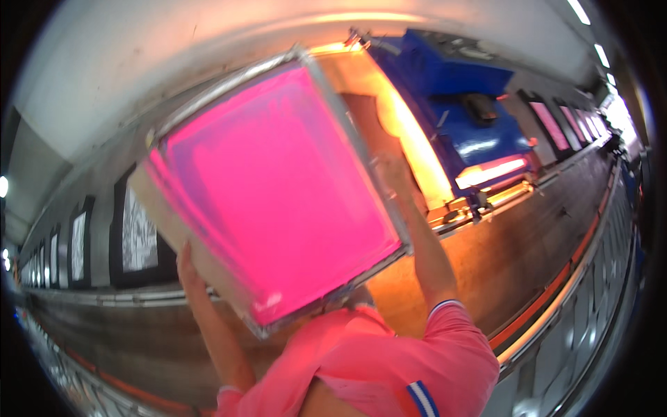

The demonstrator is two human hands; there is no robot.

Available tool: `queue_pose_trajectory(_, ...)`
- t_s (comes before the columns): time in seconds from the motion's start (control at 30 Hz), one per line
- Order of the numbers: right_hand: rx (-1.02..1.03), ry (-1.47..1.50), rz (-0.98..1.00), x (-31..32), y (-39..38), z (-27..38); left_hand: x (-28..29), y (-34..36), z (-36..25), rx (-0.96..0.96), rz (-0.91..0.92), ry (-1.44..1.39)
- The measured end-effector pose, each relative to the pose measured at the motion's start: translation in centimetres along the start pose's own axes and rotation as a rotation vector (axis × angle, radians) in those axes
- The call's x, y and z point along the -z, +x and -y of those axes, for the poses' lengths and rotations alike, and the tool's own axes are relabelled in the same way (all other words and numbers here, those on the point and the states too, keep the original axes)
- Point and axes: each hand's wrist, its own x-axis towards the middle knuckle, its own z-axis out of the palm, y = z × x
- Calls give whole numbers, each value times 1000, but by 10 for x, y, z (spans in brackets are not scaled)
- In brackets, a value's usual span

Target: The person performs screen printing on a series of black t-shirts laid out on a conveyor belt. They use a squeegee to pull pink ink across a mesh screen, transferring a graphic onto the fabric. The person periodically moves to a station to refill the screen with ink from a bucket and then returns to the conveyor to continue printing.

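Observation:
Tilted in front of my chest is a large screen-printing frame (278,194), its mesh covered in bright pink, with a grey rail and a tan strip along the left side. My left hand (186,267) grips the lower left edge, most of its fingers hidden behind the strip. On the opposite side my right hand (394,177) is closed around the grey rail, a little blurred and lit orange. Both hands bear the frame clear of the long printing table (486,278).
Just right of the frame stands a blue machine (479,132) with glowing orange heating parts (493,172). Dark printed panels with light pictures (141,229) line the table at left, pink ones (549,125) at right. A metal rail (556,295) runs along the walkway edge.

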Motion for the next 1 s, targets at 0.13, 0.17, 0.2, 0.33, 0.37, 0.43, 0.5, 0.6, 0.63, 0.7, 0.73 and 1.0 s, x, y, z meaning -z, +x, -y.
queue_pose_trajectory(0.13, -360, -178, 10, 24, 67, -18, -69, 79, 10, 11, 80, -10)
queue_pose_trajectory(0.17, -336, -117, -56, 38, 81, -62, -99, 105, 20, 78, 156, -73)
queue_pose_trajectory(0.2, -367, -204, -14, 41, 97, -73, -93, 135, 27, 100, 64, -25)
queue_pose_trajectory(0.33, -430, -253, -36, 42, 125, -100, -116, 203, 66, 172, 86, -10)
queue_pose_trajectory(0.37, -471, -242, -38, 40, 122, -107, -122, 212, 77, 180, 76, 22)
queue_pose_trajectory(0.43, -544, -231, -44, 41, 117, -135, -135, 226, 103, 222, 29, 54)
queue_pose_trajectory(0.5, -585, -210, -44, 47, 107, -164, -141, 227, 125, 232, -19, 109)
queue_pose_trajectory(0.6, -624, -172, -50, 42, 89, -185, -138, 227, 143, 217, -66, 201)
queue_pose_trajectory(0.63, -664, -144, -43, 41, 85, -187, -139, 227, 143, 228, -71, 220)
queue_pose_trajectory(0.7, -698, -59, -69, 34, 78, -188, -135, 227, 144, 247, -80, 250)
queue_pose_trajectory(0.73, -708, -38, -70, 31, 74, -187, -132, 231, 143, 255, -83, 261)
queue_pose_trajectory(1.0, -670, -2, -108, 8, 53, -189, -148, 210, 132, 159, -49, 462)
